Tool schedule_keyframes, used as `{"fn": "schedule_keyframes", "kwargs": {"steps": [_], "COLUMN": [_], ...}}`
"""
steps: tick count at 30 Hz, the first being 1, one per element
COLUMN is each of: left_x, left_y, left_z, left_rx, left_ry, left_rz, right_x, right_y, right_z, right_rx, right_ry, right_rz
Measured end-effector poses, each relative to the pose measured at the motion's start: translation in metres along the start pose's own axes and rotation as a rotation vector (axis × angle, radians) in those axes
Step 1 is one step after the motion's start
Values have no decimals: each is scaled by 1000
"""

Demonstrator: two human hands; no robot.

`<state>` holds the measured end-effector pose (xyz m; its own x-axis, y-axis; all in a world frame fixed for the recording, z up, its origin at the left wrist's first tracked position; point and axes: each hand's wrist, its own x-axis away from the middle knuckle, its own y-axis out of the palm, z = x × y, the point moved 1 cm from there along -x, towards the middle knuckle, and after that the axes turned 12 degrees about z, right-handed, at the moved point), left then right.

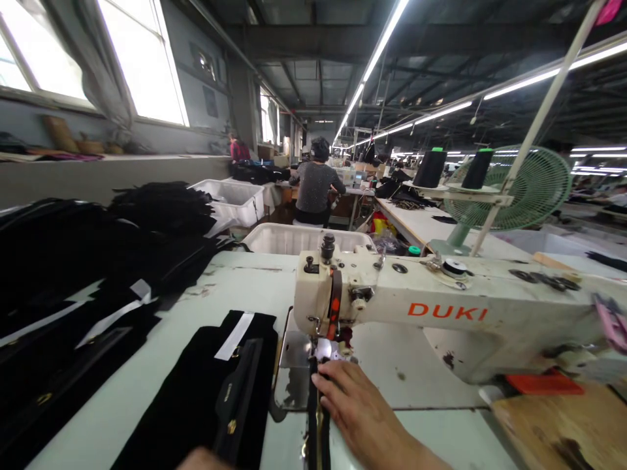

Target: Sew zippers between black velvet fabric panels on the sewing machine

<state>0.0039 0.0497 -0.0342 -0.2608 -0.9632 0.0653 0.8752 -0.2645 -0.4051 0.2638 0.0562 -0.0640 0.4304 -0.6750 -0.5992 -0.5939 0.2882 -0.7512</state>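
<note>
My right hand [355,408] lies on a black zipper [313,427] with a gold-coloured line of teeth, its fingers stretched out over the strip just in front of the needle area. The strip leads under the head of a white sewing machine [386,294] marked DUKI. At the bottom edge, only a blurred bit of my left hand [203,459] shows; its fingers are hidden. It is nearest to a black fabric panel [191,372], which carries a white strip [235,336], a dark band and small gold-coloured fittings.
Stacked black panels [161,222] cover the table's left side. Behind the machine stands a white plastic bin [304,238]. Black thread cones [430,168] and a green fan [514,186] are at right, above a wooden board [563,418]. A person [319,186] sits ahead, back turned.
</note>
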Motion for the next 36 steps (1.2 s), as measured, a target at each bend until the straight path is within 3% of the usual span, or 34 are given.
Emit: {"fn": "schedule_keyframes", "kwargs": {"steps": [2,4,7,9,12,16,19,21,27,36], "left_x": [-38,-81,-128,-136,-124,-105,-94,-81,-37,-38], "left_y": [-37,-61,-65,-54,-31,-3,10,15,29,36], "left_z": [4,5,-2,-10,-16,-9,-5,-7,-12,-4], "left_rx": [-229,-399,-482,-497,-476,-421,-464,-497,-757,-935], "left_ry": [128,254,335,359,365,372,437,500,910,1025], "left_rz": [80,152,137,119,128,151,272,334,312,301], "right_x": [0,0,0,0,1,3,2,0,-1,-3], "right_y": [1,1,0,-1,-2,0,0,0,-1,-1], "right_z": [-1,-3,-5,-5,-5,-6,-7,-7,-9,-10], "right_rx": [-5,-14,-25,-28,-10,19,41,60,101,155], "right_ry": [14,28,22,15,28,29,17,22,-5,-92], "right_rz": [41,76,129,145,135,106,103,101,107,247]}}
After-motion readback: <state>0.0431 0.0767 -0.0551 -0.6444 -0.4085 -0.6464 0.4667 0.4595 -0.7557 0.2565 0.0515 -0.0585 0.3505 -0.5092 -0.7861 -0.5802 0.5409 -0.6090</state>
